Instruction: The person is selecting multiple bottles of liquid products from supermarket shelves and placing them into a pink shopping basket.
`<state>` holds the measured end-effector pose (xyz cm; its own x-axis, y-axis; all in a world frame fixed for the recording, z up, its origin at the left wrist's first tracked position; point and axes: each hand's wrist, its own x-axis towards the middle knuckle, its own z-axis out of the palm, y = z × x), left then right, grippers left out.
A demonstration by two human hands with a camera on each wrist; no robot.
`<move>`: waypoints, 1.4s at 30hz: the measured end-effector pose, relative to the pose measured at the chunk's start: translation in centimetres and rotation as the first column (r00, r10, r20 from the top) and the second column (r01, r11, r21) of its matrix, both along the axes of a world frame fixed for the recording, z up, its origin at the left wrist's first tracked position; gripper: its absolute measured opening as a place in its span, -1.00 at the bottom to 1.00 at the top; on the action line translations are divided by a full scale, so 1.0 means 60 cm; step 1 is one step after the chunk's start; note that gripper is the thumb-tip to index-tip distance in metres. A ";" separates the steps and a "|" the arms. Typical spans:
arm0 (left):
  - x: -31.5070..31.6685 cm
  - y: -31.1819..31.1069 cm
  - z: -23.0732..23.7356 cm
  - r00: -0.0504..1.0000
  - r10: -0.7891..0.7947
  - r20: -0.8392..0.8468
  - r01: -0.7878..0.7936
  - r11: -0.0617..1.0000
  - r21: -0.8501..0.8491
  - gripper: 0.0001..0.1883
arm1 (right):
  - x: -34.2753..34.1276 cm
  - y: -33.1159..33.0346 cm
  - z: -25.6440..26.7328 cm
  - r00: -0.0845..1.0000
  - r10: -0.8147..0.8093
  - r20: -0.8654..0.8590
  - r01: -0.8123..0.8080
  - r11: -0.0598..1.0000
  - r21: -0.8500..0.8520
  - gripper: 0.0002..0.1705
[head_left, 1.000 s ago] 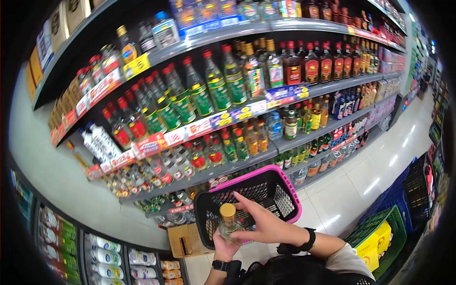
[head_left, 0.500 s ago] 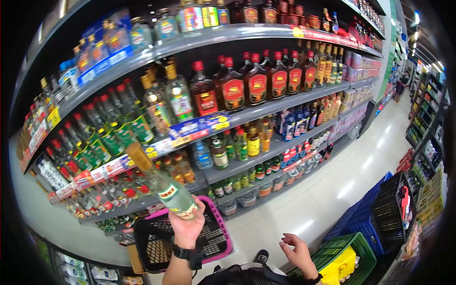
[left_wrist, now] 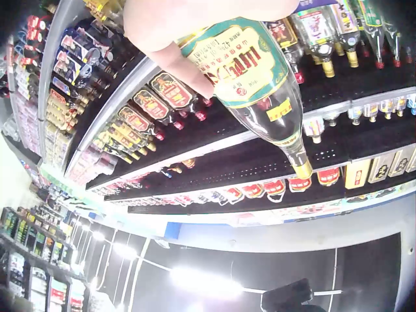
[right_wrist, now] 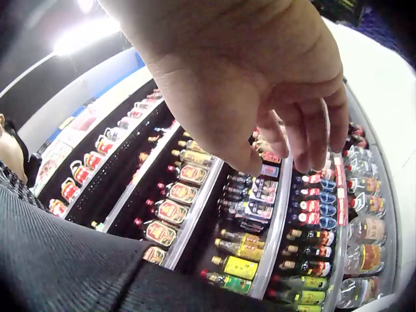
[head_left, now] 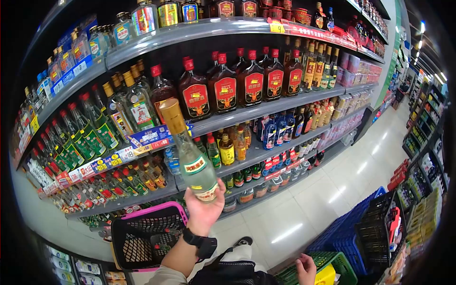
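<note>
I am standing in a shop's drinks aisle: long shelves [head_left: 199, 29] packed with labelled bottles [head_left: 224, 90] span the left and centre of the frame, price tags [head_left: 277, 27] along their edges. A pink-rimmed shopping basket [head_left: 147, 210] shows at lower left; the tiled floor [head_left: 294, 209] recedes toward ceiling lights [head_left: 422, 27] at upper right.

I hold the bottle [head_left: 191, 164] in my left hand [head_left: 205, 209] before the shelves [head_left: 199, 30], basket [head_left: 135, 251] left, crates [head_left: 335, 240] right
</note>
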<state>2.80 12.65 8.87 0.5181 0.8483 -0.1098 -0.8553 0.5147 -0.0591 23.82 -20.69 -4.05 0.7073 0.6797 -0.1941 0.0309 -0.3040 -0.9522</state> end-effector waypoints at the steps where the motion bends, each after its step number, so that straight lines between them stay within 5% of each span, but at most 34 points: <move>1: 0.025 0.011 0.000 1.000 -0.019 0.015 0.019 1.000 -0.005 -0.56 | 0.019 -0.010 -0.017 0.998 -0.016 -0.053 0.016 1.000 -0.009 -0.64; 8: 0.193 0.084 -0.066 0.992 -0.128 0.019 0.127 0.992 0.026 -0.48 | 0.160 0.079 -0.005 0.996 -0.088 -0.004 0.088 0.995 0.042 -0.67; 11: 0.275 0.115 -0.116 0.964 -0.253 -0.087 0.253 0.967 -0.008 -0.46 | 0.250 0.179 0.060 0.972 0.193 0.132 -0.182 0.979 -0.094 -0.66; 15: 0.413 0.152 -0.161 0.941 -0.327 -0.090 0.328 0.945 -0.011 -0.46 | 0.372 0.320 0.169 0.915 0.302 0.269 -0.326 0.944 0.050 -0.61; 17: 0.494 0.169 -0.168 0.915 -0.403 -0.028 0.403 0.915 -0.026 -0.44 | 0.425 0.388 0.211 0.816 0.333 0.472 -0.464 0.864 0.193 -0.58; 20: 0.604 0.193 -0.169 0.874 -0.482 0.054 0.485 0.874 -0.035 -0.41 | 0.485 0.483 0.235 0.700 0.423 0.575 -0.580 0.807 0.113 -0.21; 21: 0.640 0.210 -0.177 0.853 -0.510 0.113 0.496 0.859 0.130 -0.38 | 0.510 0.517 0.219 0.661 0.387 0.643 -0.609 0.777 0.159 -0.13; 24: 0.723 0.228 -0.166 0.831 -0.556 -0.012 0.556 0.830 0.050 -0.41 | 0.559 0.586 0.222 0.605 0.387 0.696 -0.615 0.782 0.100 0.12; 26: 0.777 0.237 -0.131 0.801 -0.597 0.052 0.582 0.795 0.172 -0.45 | 0.607 0.623 0.198 0.718 0.369 0.590 -0.581 0.785 0.216 0.12; 28: 0.838 0.240 -0.104 0.871 -0.458 -0.180 0.492 0.818 0.298 -0.48 | 0.664 0.649 0.188 0.810 0.359 0.464 -0.533 0.781 0.325 0.11; 29: 0.866 0.259 -0.108 0.786 -0.618 -0.001 0.596 0.757 0.267 -0.47 | 0.695 0.662 0.189 0.795 0.341 0.502 -0.533 0.787 0.311 0.09; 36: 1.094 0.292 -0.098 0.749 -0.440 -0.496 0.629 0.708 0.322 -0.33 | 0.941 0.721 0.179 0.814 0.168 0.556 -0.497 0.697 0.517 0.11; 37: 1.125 0.296 -0.101 0.751 -0.427 -0.504 0.648 0.623 0.438 -0.35 | 0.980 0.727 0.169 0.830 0.117 0.545 -0.472 0.667 0.576 0.15; 42: 1.281 0.308 -0.118 0.761 -0.191 -0.620 0.583 0.620 0.525 -0.41 | 1.159 0.754 0.245 0.837 0.221 0.500 -0.521 0.600 0.608 0.18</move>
